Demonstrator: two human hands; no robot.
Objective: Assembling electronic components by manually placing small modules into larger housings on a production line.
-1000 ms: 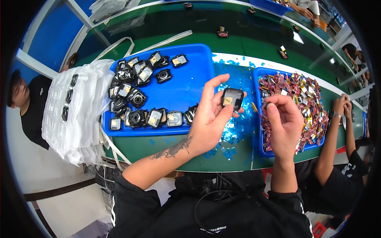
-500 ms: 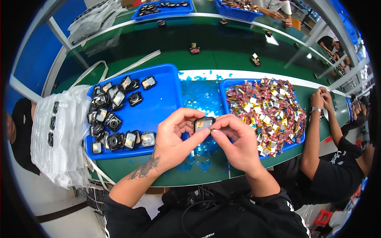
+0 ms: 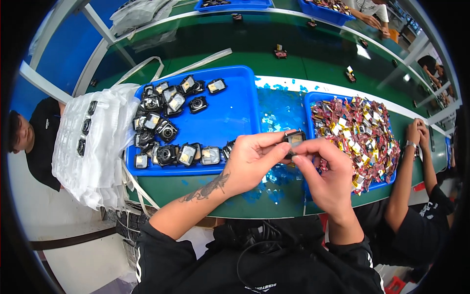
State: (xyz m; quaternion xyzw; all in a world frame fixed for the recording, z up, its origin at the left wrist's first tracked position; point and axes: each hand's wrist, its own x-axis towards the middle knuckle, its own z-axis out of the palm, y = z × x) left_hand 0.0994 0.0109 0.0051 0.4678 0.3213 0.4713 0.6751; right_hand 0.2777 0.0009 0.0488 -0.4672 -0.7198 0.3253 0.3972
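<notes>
Both hands meet over the green bench's near edge: the left hand pinches a small black module by its sides, while the right hand has fingertips closed on its front. Better to keep it level and steady above the blue chips between the two blue trays, I'd say, pressing lightly.

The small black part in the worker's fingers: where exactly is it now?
In the head view, the small black part sits centre frame, pinched between the left hand and right hand, above the gap between two blue trays.
</notes>
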